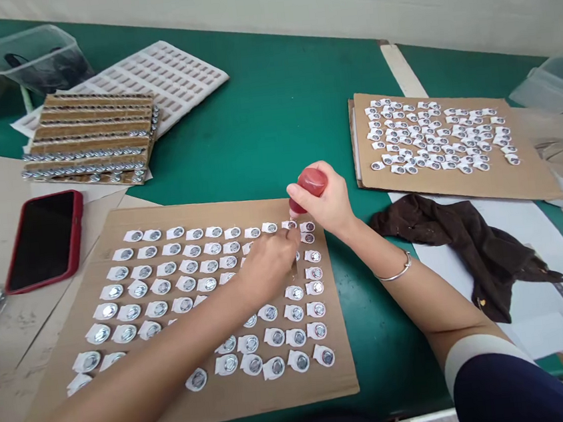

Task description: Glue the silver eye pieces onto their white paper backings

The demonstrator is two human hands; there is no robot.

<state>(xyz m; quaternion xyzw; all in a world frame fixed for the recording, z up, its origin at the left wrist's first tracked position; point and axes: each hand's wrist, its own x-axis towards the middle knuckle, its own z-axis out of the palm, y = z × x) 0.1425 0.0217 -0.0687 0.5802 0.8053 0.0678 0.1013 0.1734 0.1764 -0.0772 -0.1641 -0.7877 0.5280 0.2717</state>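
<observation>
My right hand (328,201) is closed around a red squeeze bottle (313,182) with a rounded end. Its lower tip points down at the top row of small round metal pieces on white tabs, near the right corner of a brown cardboard sheet (345,365). Just below, my left hand (274,259) has its fingers pinched together over the same corner. A thin sliver shows under those fingers, but what they hold is hidden. Rows of the tabbed metal pieces (181,305) cover the sheet, and my left forearm crosses over part of them.
A phone in a red case (46,241) lies at left. Behind it are stacked cardboard strips with metal parts (93,140), a white gridded sheet (187,80) and a clear bin (38,55). At right sit another filled cardboard sheet (529,171) and a dark brown cloth (465,238).
</observation>
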